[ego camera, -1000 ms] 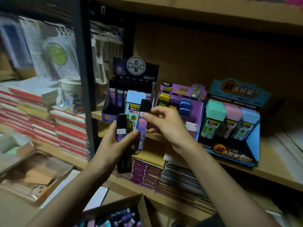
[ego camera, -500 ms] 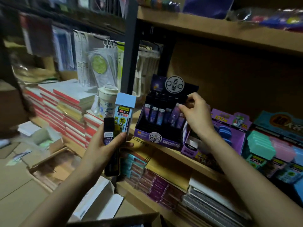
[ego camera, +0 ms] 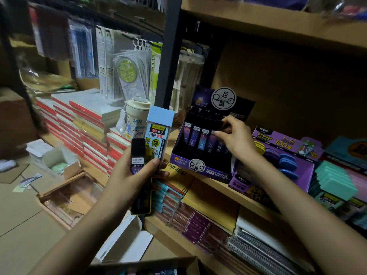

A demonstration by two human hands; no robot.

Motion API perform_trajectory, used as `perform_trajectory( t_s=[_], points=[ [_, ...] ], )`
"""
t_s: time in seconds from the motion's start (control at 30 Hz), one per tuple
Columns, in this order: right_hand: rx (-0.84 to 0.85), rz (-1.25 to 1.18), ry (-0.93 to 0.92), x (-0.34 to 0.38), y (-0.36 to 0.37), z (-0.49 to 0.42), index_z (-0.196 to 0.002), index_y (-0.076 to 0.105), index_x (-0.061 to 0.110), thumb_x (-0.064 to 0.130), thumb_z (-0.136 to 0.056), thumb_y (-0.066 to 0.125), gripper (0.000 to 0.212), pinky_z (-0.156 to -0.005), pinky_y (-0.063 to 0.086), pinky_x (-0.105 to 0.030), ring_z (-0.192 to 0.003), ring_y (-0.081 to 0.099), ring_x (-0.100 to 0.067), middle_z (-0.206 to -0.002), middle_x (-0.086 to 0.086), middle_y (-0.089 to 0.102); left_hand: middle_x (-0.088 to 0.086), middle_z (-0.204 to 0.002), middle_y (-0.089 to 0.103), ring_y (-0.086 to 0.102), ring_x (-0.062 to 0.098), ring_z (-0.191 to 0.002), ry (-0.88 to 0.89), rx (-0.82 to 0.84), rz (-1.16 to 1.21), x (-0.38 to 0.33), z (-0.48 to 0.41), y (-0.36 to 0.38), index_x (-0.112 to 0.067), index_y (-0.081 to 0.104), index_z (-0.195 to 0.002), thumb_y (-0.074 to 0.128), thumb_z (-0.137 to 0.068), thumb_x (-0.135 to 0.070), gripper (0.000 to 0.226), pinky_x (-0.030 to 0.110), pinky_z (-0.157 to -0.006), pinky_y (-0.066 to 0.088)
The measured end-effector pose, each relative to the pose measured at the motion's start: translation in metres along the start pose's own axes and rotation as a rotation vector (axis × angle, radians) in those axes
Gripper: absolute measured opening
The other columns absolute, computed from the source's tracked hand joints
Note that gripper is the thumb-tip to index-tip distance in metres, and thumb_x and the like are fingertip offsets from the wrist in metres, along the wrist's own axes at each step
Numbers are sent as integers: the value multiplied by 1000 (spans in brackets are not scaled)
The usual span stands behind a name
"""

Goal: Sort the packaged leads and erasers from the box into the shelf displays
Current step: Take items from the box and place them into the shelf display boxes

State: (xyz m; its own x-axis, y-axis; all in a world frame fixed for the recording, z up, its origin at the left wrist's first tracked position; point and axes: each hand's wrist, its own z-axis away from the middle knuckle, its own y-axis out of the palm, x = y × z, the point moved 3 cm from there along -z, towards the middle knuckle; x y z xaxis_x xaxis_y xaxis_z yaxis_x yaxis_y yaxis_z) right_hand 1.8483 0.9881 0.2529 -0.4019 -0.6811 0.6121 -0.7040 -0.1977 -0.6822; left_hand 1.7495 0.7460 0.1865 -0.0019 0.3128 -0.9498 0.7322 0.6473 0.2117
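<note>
Purple lead case (ego camera: pixel 138 155) with a black cap, marked 2B/0.7, gripped upright in the left hand (ego camera: pixel 137 179), thumb laid across the lower label. In the same grip behind it, a taller blue-capped lead case (ego camera: pixel 158 126) marked 2B 0.7, and a dark case with a yellow edge (ego camera: pixel 144 201) hanging below the palm. All three held in front of the wooden shelf (ego camera: pixel 216 187), just left of the purple display box (ego camera: pixel 200 171).

Right hand (ego camera: pixel 236 141) at the top of that display box, thumb and fingers pinching the black cap of another lead case (ego camera: pixel 220 124) at the right end of a row of upright purple cases (ego camera: pixel 195 136).

Display box seated on the shelf, touching a second purple display (ego camera: pixel 286 143) marked 100 on its right, with round blue and purple cases inside. Farther right, teal and pink packs (ego camera: pixel 335 181) in a blue display.

Cardboard box (ego camera: pixel 143 263) at the lower edge of view, contents too dark to tell. Left of the black post (ego camera: pixel 168 56), stacks of red-edged notebooks (ego camera: pixel 83 124) with a cream cup (ego camera: pixel 136 116) on top.
</note>
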Motion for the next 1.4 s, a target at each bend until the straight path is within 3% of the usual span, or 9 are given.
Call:
perform_trajectory(
  t_s=[0.13,0.3,0.43,0.53,0.63,0.77,0.9,1.13,1.4],
  points=[
    [-18,79,95,-5,8,-3,-93,60,9,13,-87,64,8,-70,51,-31,-79,63,-21,-83,-8,66,1,-95,74,73,19,-83,-8,2,-2,1,1,2,-22,53,-116,60,-78,-27,38,21,-57,55],
    [25,148,178,-4,8,-6,-81,64,-1,20,-87,66,22,-78,55,-42,-82,66,-26,-84,-15,68,0,-96,74,73,19,-83,-4,25,5,1,2,5,-24,54,-113,61,-77,-28,36,21,-58,55],
    [-13,320,74,9,-4,9,-88,68,5,27,-90,62,23,-71,52,-31,-82,63,-21,-85,-8,66,-3,-94,74,73,16,-81,-4,45,3,1,4,5,-24,54,-111,61,-77,-28,35,19,-55,53],
    [40,-9,-45,26,-8,43,-97,66,14,30,-93,55,20,-69,52,-23,-79,65,-11,-85,1,68,3,-96,73,73,22,-82,-17,88,14,5,6,8,-20,54,-112,62,-78,-26,35,21,-56,54],
    [201,-495,13,43,-1,80,-103,64,15,34,-94,51,25,-73,56,-26,-85,69,-14,-92,-2,70,3,-99,73,72,23,-82,-57,157,36,8,10,18,-20,55,-112,63,-77,-26,36,21,-57,54],
    [249,-760,104,51,4,101,-103,61,16,21,-95,52,13,-73,58,-32,-88,70,-13,-89,2,73,-1,-102,72,72,21,-86,-94,274,12,11,16,38,-26,55,-111,62,-79,-27,33,24,-62,56],
    [149,-833,120,34,-17,112,-100,60,14,10,-94,52,11,-61,55,-23,-77,69,-10,-82,2,72,0,-104,72,72,24,-87,-109,368,69,12,23,67,-27,56,-111,62,-80,-25,32,26,-62,57],
    [-76,-685,114,-35,-82,136,-96,63,19,18,-93,56,8,-57,48,-17,-76,65,-2,-83,8,73,0,-102,72,71,19,-89,-69,458,51,20,36,111,-20,56,-106,59,-78,-22,28,22,-63,56],
    [-471,-396,-4,-117,-192,175,-89,60,24,8,-92,54,17,-67,47,-11,-73,61,6,-76,20,69,6,-75,71,64,14,-56,6,506,-45,31,47,146,-17,55,-95,58,-79,-22,17,21,-54,52]
  ],
)
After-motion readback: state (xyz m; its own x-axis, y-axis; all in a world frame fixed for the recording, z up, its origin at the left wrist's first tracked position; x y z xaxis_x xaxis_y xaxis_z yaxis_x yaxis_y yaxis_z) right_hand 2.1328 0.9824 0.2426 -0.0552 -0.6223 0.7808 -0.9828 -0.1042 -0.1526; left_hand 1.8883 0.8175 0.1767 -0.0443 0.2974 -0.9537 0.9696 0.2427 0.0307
